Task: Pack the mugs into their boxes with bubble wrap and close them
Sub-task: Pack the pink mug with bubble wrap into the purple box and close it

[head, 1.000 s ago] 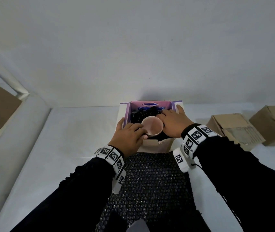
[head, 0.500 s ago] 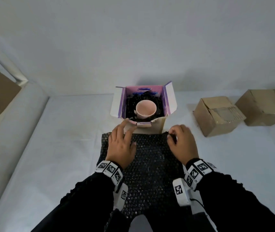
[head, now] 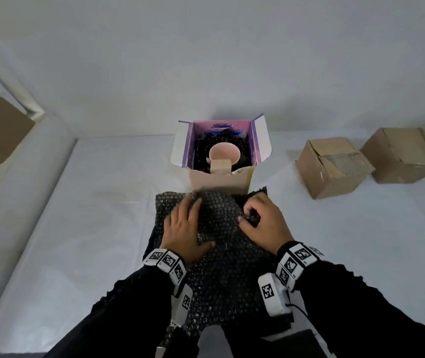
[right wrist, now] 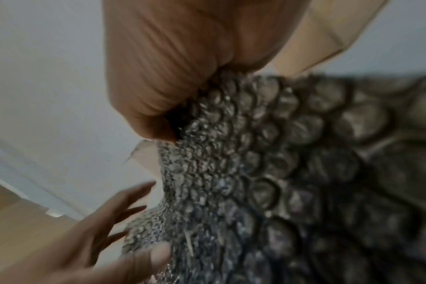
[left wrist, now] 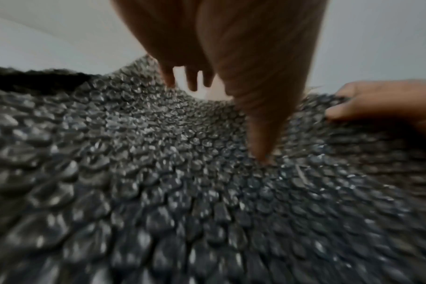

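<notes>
- Two hands on the bubble wrap sheet point(head: 214, 244), which lies flat on the table point(head: 77, 228) under and between them.
- left hand point(head: 184, 228): fingers spread and straight, palm pressing the sheet down, holds nothing.
- right hand point(head: 263, 224): fingers curled, pinching a bunched fold of the sheet near its far right corner; the right wrist view shows wrap gathered into the fist.
- Hands are apart, with bare wrap between them.
- mug point(head: 224, 154) sits upright in the open box point(head: 220, 178) just beyond the fingertips, dark wrap already around it, flaps up.
- Two closed cardboard boxes point(head: 333, 166) well off to the right of the right hand.
- Handling guess: the sheet is light, soft, floppy and slightly slick; it slides unless pinned, so take it by an edge or corner and keep the other palm flat.
- Mug likely ceramic: rigid, fragile, heavier than the wrap; its handle can't be made out, so grip the body or rim.
- Box is thin card; its flaps bend easily.
</notes>
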The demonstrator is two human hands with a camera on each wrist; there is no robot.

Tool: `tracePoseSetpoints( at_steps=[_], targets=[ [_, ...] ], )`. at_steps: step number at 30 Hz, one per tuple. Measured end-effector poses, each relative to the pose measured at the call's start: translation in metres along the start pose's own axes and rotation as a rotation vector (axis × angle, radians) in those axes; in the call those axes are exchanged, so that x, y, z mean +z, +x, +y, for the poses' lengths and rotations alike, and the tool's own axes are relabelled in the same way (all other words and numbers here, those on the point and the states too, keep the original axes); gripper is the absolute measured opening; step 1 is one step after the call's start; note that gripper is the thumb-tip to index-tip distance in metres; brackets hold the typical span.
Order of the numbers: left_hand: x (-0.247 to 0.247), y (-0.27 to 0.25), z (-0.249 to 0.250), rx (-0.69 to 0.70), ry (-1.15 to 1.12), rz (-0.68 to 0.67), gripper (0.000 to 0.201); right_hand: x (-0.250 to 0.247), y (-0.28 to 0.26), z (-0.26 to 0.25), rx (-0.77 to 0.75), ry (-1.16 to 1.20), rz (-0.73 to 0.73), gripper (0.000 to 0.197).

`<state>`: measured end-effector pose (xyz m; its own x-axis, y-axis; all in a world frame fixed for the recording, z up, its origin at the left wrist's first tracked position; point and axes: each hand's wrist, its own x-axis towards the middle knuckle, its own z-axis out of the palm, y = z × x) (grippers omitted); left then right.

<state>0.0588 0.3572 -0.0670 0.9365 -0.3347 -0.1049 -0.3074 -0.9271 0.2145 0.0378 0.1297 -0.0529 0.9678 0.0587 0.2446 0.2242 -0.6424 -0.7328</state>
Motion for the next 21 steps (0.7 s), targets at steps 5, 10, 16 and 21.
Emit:
tracePoseSetpoints(
  at_steps=[5, 10, 16, 21],
  targets=[
    [-0.032, 0.013, 0.003, 0.168, -0.087, 0.104, 0.121, -0.017, 0.018, -0.046, -0.097, 0.230, 0.073, 0.017],
    [-0.049, 0.028, 0.001, 0.341, -0.143, 0.207, 0.037, -0.037, 0.046, -0.070, -0.181, 0.106, 0.183, 0.035],
    [-0.101, 0.035, 0.003, 0.236, -0.323, 0.219, 0.053, -0.061, 0.055, -0.076, -0.127, -0.227, -0.082, 0.051],
    [-0.136, 0.036, 0.012, 0.353, -0.239, 0.251, 0.049, -0.060, 0.073, -0.086, -0.065, -0.404, -0.296, 0.055]
  ],
)
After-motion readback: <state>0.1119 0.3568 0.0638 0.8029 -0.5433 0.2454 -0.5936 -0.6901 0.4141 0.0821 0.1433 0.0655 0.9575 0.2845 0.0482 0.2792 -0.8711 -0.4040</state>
